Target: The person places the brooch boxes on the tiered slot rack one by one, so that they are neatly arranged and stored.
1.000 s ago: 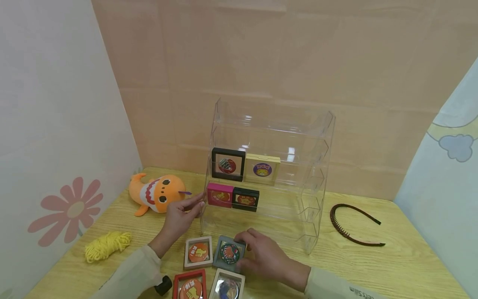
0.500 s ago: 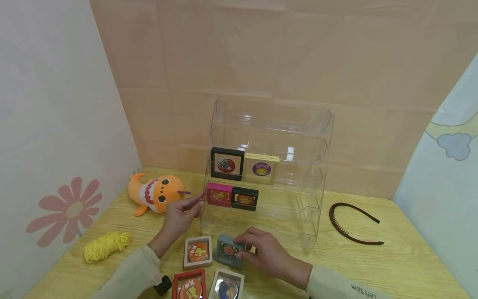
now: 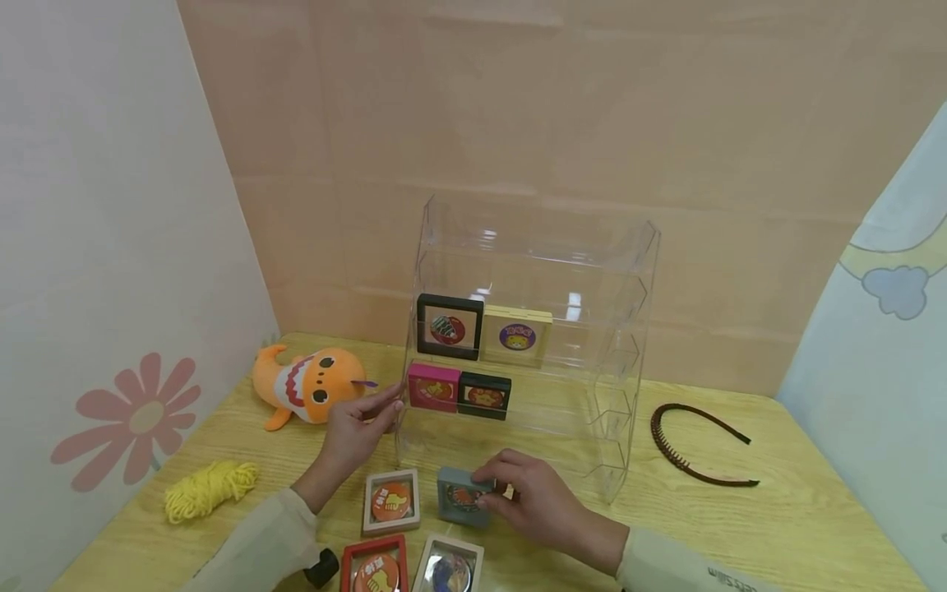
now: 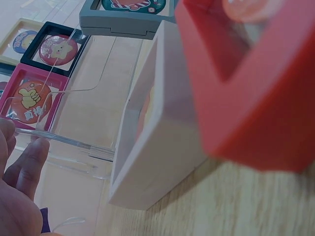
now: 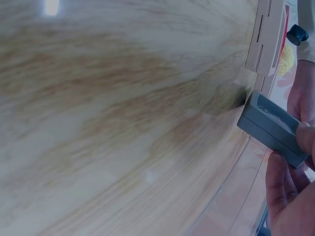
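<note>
My right hand [image 3: 540, 506] pinches a grey-blue badge frame [image 3: 457, 497] by its right side, holding it tilted up just in front of a clear acrylic display rack [image 3: 562, 403]. In the right wrist view, the thumb and fingers hold opposite faces of the grey-blue frame [image 5: 270, 128]. At the rack's left side panel, my left hand [image 3: 353, 440] pinches the edge between thumb and fingers. On the rack's tiers stand a pink frame [image 3: 434, 386], a small black frame [image 3: 484, 396], a larger black frame [image 3: 450, 327] and a cream frame [image 3: 516, 335].
A pale pink frame [image 3: 390, 501], a red frame [image 3: 375, 566] and a cream-white frame [image 3: 448, 566] lie on the wooden table [image 3: 710, 543]. An orange plush shark [image 3: 314, 382] and yellow yarn [image 3: 210, 491] sit left; a brown headband [image 3: 669, 448] lies right.
My right hand has gripped the grey-blue frame, tipped it up off its flat position and shifted it slightly right. My left hand stays at the rack's side.
</note>
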